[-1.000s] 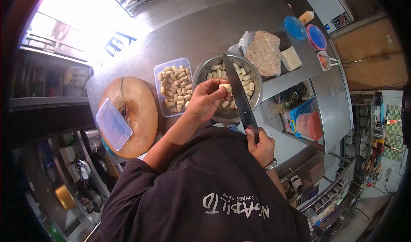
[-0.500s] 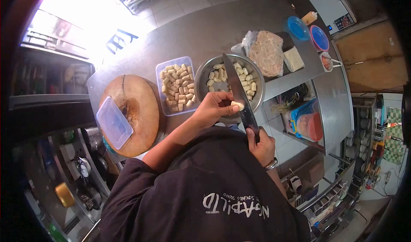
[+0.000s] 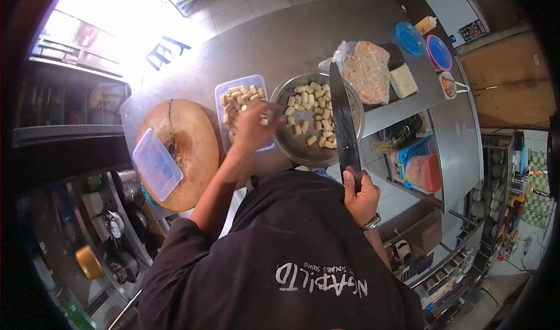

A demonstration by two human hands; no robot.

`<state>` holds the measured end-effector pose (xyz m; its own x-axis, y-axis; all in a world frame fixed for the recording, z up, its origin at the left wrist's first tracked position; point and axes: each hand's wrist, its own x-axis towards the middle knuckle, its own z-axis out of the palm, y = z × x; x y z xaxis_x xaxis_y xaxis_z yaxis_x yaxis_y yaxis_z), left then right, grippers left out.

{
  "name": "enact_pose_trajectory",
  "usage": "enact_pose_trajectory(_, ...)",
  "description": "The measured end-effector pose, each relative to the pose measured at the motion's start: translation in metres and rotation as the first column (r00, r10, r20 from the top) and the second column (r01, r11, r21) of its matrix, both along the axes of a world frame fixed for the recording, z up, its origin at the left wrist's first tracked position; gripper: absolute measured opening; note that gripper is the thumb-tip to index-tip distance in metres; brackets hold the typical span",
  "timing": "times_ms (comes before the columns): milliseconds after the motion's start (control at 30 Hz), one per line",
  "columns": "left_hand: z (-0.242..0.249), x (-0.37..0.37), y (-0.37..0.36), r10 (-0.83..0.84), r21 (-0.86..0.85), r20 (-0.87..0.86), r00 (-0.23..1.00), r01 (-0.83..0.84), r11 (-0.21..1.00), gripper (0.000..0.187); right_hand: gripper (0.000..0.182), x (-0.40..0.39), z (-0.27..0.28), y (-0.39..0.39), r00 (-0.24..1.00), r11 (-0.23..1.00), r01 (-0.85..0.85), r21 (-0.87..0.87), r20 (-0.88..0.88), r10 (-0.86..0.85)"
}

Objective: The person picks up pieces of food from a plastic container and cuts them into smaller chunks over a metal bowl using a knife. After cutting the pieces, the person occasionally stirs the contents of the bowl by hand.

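Observation:
My right hand [image 3: 362,198] grips a large kitchen knife [image 3: 344,120], its long dark blade pointing away from me over the right side of a metal bowl [image 3: 303,153]. Pale, short, cut food pieces [image 3: 318,99] lie on the bowl's floor. Motion blurs my left hand [image 3: 259,126], which is over the near right part of a clear plastic container [image 3: 219,111], close to the bowl's left rim. Short, pale, log-shaped food pieces [image 3: 236,99] fill that container. The blur hides what the left fingers hold, if anything.
Left of the container, a clear lid [image 3: 156,165] lies on a round wooden chopping block [image 3: 201,137]. Beyond the bowl sit a bagged lump of pinkish food [image 3: 366,72] and a pale block [image 3: 403,81]. Blue bowls [image 3: 410,38] stand farther right on the metal table [image 3: 274,41].
My left hand has moved left from the knife blade to the container; the pale piece it held at the blade no longer shows. The knife has swung right and more upright.

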<state>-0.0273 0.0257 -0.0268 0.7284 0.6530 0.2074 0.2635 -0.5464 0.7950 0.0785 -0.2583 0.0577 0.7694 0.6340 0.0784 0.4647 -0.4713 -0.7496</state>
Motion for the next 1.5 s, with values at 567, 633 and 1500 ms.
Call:
enact_pose_trajectory(567,-0.044,0.063,-0.057,-0.427,-0.250,0.019,0.904,0.418,0.874,0.048,0.028,-0.001,0.003,-0.008,0.995,0.997,0.080,0.002,-0.060,-0.080)
enact_pose_trajectory(633,-0.011,0.059,-0.049,-0.402,-0.423,-0.091,0.911,0.330,0.844,0.046,0.028,-0.001,0.004,-0.008,0.995,0.997,0.075,-0.004,-0.067,-0.075)
enact_pose_trajectory(1500,0.051,0.036,-0.068,-0.110,-0.822,0.496,0.861,0.507,0.260,0.020,0.031,0.000,-0.003,-0.003,0.996,0.997,-0.058,-0.057,0.065,0.061)
